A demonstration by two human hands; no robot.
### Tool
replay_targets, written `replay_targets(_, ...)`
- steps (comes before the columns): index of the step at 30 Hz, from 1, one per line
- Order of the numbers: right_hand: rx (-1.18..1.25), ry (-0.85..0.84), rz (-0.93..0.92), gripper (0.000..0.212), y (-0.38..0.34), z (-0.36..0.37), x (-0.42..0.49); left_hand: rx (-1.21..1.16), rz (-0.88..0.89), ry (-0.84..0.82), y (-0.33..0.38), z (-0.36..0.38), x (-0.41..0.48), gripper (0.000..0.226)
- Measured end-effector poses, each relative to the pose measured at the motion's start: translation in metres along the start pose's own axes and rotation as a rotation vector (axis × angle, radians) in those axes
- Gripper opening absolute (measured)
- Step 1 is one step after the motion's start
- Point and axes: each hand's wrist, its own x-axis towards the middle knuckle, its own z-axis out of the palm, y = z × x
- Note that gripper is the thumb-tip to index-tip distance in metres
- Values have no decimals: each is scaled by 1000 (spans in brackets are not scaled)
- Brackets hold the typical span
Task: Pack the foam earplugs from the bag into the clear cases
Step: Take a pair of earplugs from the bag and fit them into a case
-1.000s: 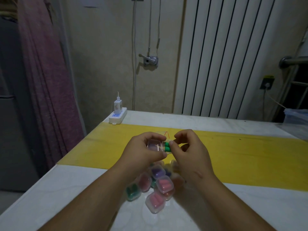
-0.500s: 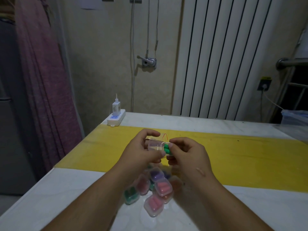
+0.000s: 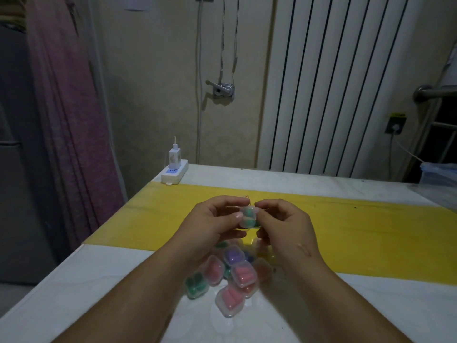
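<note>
A small clear case [image 3: 248, 217] with green earplugs inside is held above the yellow mat [image 3: 346, 231]. My left hand [image 3: 215, 226] pinches its left side between thumb and fingers. My right hand [image 3: 282, 224] pinches its right side. The lid looks folded down over the earplugs. Below my wrists lies a pile of several filled clear cases: pink [image 3: 243, 273], purple [image 3: 233, 254], green [image 3: 196, 285] and another pink [image 3: 230, 300]. The earplug bag is not clearly visible; my hands hide what lies behind them.
A white power strip with a charger [image 3: 174, 169] sits at the table's far left corner. A clear plastic box [image 3: 439, 173] stands at the far right edge. The white table edge [image 3: 61, 263] runs down the left, next to a pink curtain.
The open case with green earplugs showing at its right now has its lid folded down over them. Both hands stayed at the same spot above the mat.
</note>
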Motion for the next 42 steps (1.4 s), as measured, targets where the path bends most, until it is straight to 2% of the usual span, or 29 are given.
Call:
replay_targets(7,227,-54,211,26,-8,3,1,-36,9,46,2,1,0,23)
replay_targets(12,-22,-109,151,37,-3,0,1,28,79,113,0,0,1,23)
replay_targets(14,-37,-115,127,30,-3,0,0,49,96,121,0,0,1,24)
replay_targets(18,-106,-67,45,4,-5,-1,1,57,97,157,1,0,2,18)
replay_targets(23,-138,63,30,9,-8,-21,15,90,163,326,2,-11,10,11)
replay_targets(29,-327,-108,159,9,-15,-31,11,226,192,410,-2,-21,15,20)
replay_targets(33,-506,-153,215,23,-18,-32,9,451,140,536,-11,-31,22,32)
replay_targets(35,-542,-201,230,21,-18,-32,9,585,79,573,-15,-38,25,35)
replay_targets(38,-572,-248,238,18,-17,-32,7,770,10,558,-17,-42,26,38)
replay_targets(42,-589,-265,252,17,-15,-31,7,974,-39,453,-16,-37,23,42)
